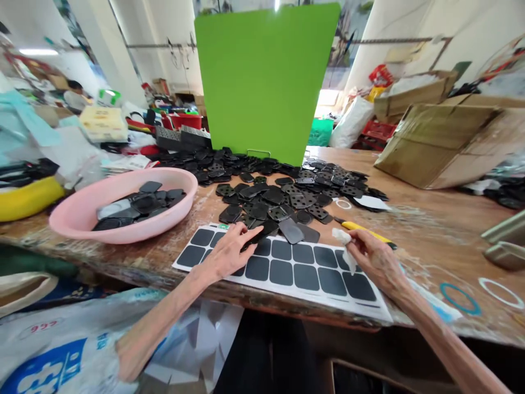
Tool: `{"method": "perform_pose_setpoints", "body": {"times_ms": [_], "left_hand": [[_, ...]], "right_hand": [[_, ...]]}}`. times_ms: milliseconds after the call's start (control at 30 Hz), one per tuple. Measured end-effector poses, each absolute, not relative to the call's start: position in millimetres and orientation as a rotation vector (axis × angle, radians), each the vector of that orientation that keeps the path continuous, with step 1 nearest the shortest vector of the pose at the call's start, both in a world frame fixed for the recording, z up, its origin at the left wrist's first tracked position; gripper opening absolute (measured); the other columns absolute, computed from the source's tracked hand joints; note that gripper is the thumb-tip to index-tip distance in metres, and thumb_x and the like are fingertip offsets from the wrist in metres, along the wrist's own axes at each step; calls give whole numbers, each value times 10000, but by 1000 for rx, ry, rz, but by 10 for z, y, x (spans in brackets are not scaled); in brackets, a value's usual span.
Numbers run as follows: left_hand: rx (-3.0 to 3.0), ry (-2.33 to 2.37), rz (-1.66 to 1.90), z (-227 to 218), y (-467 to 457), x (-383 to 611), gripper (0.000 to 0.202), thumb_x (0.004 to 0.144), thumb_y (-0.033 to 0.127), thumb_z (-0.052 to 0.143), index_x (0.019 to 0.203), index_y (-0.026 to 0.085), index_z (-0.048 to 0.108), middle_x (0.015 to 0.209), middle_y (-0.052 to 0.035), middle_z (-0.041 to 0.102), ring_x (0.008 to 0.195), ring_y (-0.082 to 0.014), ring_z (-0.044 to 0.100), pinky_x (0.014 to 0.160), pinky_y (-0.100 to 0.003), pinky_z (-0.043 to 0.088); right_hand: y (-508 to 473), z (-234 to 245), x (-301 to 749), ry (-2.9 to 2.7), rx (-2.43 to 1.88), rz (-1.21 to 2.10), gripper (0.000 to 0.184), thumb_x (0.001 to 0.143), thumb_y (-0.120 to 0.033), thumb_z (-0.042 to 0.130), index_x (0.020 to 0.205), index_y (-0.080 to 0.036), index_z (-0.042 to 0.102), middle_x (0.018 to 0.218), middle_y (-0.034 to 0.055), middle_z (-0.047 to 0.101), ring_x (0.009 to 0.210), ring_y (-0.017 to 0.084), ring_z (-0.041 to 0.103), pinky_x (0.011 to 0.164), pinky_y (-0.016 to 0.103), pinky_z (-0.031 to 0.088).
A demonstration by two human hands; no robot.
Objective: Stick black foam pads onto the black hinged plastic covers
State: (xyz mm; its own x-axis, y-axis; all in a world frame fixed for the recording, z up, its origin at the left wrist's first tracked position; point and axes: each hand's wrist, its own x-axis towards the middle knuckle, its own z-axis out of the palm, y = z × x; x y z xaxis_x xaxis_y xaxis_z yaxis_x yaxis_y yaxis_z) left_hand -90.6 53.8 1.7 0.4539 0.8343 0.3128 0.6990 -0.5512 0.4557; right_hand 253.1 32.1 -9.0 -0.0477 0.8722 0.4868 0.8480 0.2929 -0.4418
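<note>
A white backing sheet (287, 290) with rows of dark rounded-square stickers lies at the table's front edge. My left hand (229, 250) rests on the sheet's upper left part, fingers stretched toward a black plastic piece (267, 227) at the sheet's top edge. My right hand (375, 260) is over the sheet's right end, fingers pinched on a small white scrap (341, 236). A heap of black perforated plastic pieces (283, 189) covers the table beyond the sheet. A yellow-handled knife (363, 229) lies just behind my right hand.
A pink basin (82, 210) holding several black pieces stands at the left. An upright green board (264, 82) rises behind the heap. Cardboard boxes (443, 142) sit at the right. Thin rings (459, 298) lie on the table's right part. Printed bags (61, 345) hang below the front edge.
</note>
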Motion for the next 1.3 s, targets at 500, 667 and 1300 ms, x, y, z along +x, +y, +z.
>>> {"method": "perform_pose_setpoints", "body": {"times_ms": [500,667,1300], "left_hand": [[2350,1857,565,-8,2036,-860,404,890,271,429,1233,132,592,1172,-132,579,1136,-275,509,979,-417,411],[2255,1910,532,-6,2571,-770,424,863,373,595,1228,160,561,1282,-126,544,1216,-306,475,1000,-542,382],[2072,1251,1199,304,616,-312,704,721,228,643,1388,213,420,1187,-106,530,1120,-258,489,979,-417,421]], "right_hand": [[1283,-534,3059,-2202,-1551,-264,282,778,-145,358,947,-147,585,925,159,660,852,266,639,765,387,504],[1198,-441,3059,-2152,-1584,-565,330,811,-109,344,1037,-145,581,1024,168,628,932,290,602,792,440,502],[638,227,1214,-1769,-1102,394,291,919,-417,464,1040,-201,616,728,25,719,583,182,678,538,256,557]]}}
